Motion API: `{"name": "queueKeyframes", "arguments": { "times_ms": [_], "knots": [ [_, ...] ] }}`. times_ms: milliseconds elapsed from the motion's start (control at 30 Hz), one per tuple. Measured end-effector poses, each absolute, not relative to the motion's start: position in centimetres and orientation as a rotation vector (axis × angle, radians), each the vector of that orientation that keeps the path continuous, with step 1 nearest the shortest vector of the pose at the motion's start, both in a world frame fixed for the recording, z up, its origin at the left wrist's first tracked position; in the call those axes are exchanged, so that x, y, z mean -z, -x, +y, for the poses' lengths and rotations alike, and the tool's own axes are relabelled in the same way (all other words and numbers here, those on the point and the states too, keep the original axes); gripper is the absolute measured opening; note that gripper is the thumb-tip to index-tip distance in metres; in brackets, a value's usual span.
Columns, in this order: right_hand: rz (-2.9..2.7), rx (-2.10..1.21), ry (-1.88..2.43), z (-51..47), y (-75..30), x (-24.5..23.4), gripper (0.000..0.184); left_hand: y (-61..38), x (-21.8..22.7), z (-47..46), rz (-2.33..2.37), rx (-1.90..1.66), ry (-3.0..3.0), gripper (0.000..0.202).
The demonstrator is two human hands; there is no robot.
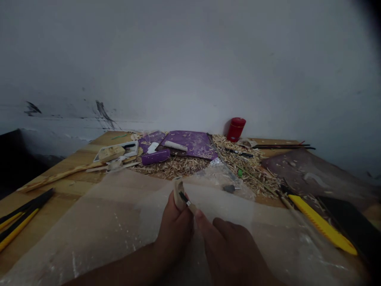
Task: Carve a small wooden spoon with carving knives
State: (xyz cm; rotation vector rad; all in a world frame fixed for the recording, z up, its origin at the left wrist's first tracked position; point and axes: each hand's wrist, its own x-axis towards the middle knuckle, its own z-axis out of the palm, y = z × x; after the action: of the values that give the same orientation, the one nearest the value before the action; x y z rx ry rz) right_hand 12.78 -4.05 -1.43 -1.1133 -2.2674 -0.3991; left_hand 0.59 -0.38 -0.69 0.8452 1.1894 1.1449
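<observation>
We count two hands, both low in the near middle. The left hand (175, 228) is closed in a fist around one small pale wooden piece (179, 192), which stands up out of the grip above the thumb, over the clear plastic sheet (104, 222) that covers the near part of the wooden table (67, 194). The right hand (230, 248) reaches in from the near right. Its knuckles face up and its fingers are pinched narrow on one thin carving knife (185, 200), whose dark blade lies against the near-right side of the wooden piece. Both wrists are angled inward, so the hands meet thumb to thumb.

Beyond them lies one broad spread of wood shavings (178, 165). We count two purple sheets (195, 143) at the far middle, one purple case (155, 157) just in front of them, and one red canister (236, 129) against the wall. Any label on the canister is too dim for us to read. One yellow cutter (321, 224) lies at the near right beside a dark board (309, 171). At the near left edge are at least two yellow-and-black tools (18, 222); we cannot tell the exact count. One white tray (131, 147) sits far left with one long wooden stick (59, 174) beside it.
</observation>
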Motion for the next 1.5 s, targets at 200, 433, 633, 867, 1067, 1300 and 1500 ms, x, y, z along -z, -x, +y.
{"name": "queueKeyframes", "arguments": {
  "times_ms": [200, 433, 633, 867, 1067, 1300, 1500],
  "knots": [
    [-2.215, 0.441, 1.149, -4.1, -12.3, 3.2, 0.038, -0.3, 0.7, -0.4, 1.144, -1.131, -0.845, 0.018],
    [-2.250, 0.471, 1.124, -3.9, -12.4, 2.5, 0.035, 0.1, 0.7, -0.6, 1.117, -1.051, -0.812, 0.023],
    [-2.212, 0.275, 1.163, -3.6, -12.4, 2.1, 0.040, -0.2, 1.1, -0.6, 1.083, -1.018, -0.777, 0.023],
    [-1.799, -0.670, 1.182, -2.9, -13.3, -0.3, 0.032, -0.6, 0.9, -0.1, 1.088, -0.996, -0.692, 0.021],
    [-2.152, -0.240, 1.260, -4.1, -14.5, -0.5, 0.041, 0.1, 1.9, 0.7, 1.062, -1.066, -0.753, 0.030],
    [-2.306, 0.260, 1.250, -4.7, -13.7, 0.0, 0.042, 0.2, 2.0, 0.4, 1.128, -1.068, -0.873, 0.024],
    [-2.327, 0.502, 1.219, -4.7, -12.7, 0.9, 0.041, 0.0, 1.6, -0.8, 1.161, -1.167, -0.851, 0.025]
  ]
}}
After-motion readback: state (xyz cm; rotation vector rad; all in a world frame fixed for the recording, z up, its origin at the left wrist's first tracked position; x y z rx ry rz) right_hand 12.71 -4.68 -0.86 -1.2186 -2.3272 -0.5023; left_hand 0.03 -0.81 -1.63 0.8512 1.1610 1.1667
